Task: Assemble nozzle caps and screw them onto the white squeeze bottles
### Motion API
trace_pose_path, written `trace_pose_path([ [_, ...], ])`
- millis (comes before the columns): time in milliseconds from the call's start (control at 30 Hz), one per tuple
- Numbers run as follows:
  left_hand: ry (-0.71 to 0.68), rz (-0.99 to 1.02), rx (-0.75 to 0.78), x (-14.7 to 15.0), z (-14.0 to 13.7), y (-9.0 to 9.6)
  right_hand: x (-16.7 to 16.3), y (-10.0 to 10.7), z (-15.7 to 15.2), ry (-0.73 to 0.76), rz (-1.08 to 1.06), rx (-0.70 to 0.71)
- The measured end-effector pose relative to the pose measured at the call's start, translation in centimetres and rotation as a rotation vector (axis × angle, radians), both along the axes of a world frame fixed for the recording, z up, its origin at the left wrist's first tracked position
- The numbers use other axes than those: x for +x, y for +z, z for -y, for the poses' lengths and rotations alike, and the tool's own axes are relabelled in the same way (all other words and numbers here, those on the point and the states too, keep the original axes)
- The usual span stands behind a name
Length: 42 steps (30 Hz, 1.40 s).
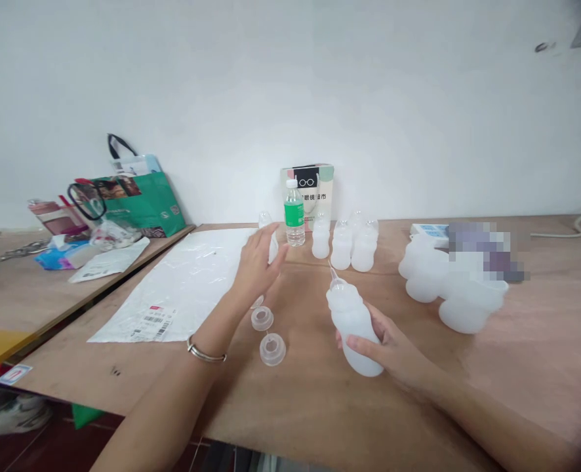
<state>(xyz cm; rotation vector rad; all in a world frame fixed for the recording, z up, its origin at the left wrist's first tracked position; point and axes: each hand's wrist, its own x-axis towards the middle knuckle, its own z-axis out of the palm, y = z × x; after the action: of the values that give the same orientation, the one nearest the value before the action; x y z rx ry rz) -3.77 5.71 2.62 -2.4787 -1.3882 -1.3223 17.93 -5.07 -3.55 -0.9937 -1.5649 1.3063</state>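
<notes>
My right hand (381, 341) is wrapped round a white translucent squeeze bottle (347, 321), tilted, with a thin pointed nozzle (334, 272) at its top. My left hand (261, 259) reaches forward over the table, its fingers stretched out and slightly apart. Just behind its fingers shows a clear domed cap (264, 217), partly hidden along with whatever is under it. Below the left hand lie round clear collars (272, 349) in a row on the table, one partly covered by the wrist. Several capped squeeze bottles (341, 246) stand upright at the back.
A green-labelled water bottle (294, 213) stands before a paper bag (327, 177) at the wall. Uncapped white bottles (462, 314) cluster at right by a blue-white box (428, 233). A white plastic mailer (182, 275) lies left; a green bag (157, 203) stands on the adjoining table.
</notes>
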Motion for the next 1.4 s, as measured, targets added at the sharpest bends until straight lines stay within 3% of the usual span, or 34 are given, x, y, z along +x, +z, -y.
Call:
trace_pose_path([
  [67, 0.167, -0.175, -0.023, -0.8, -2.3, -0.9, 0.1, -0.2, -0.1, -0.024, 0.019, -0.008],
  [167, 0.25, -0.344, -0.077, -1.3, -4.1, -2.3, 0.1, -0.4, -0.1, -0.045, 0.07, 0.012],
  [300, 0.264, -0.268, 0.076, -1.4, -3.7, -1.9, 0.2, -0.4, -0.2, -0.097, 0.135, 0.051],
  [367, 0.191, -0.115, 0.226, -1.0, -2.6, -1.0, 0.2, -0.3, -0.3, -0.126, 0.146, 0.065],
  [467, -0.079, 0.117, 0.387, 0.1, -0.3, -0.1, 0.3, -0.2, -0.4, -0.148, 0.15, 0.091],
  [567, -0.359, 0.263, 0.336, 1.4, 1.8, -0.3, 0.2, 0.0, -0.4, -0.155, 0.165, 0.119],
  [700, -0.562, 0.195, 0.194, 2.6, 3.3, -1.4, 0.2, 0.1, -0.4, -0.154, 0.195, 0.128],
  [933, -0.639, -0.008, 0.146, 3.2, 4.7, -1.8, 0.2, 0.1, 0.2, -0.127, 0.158, 0.123],
  [1067, -0.613, -0.071, 0.143, 3.7, 5.3, -1.6, 0.2, -0.1, 0.3, -0.149, 0.112, 0.163],
  [1233, -0.586, 0.004, 0.103, 3.9, 6.0, -1.6, 0.0, -0.1, 0.4, -0.204, 0.078, 0.183],
  [1400, -0.685, 0.122, 0.122, 4.1, 6.1, -2.5, 0.5, 0.0, 0.2, -0.188, 0.13, 0.292],
])
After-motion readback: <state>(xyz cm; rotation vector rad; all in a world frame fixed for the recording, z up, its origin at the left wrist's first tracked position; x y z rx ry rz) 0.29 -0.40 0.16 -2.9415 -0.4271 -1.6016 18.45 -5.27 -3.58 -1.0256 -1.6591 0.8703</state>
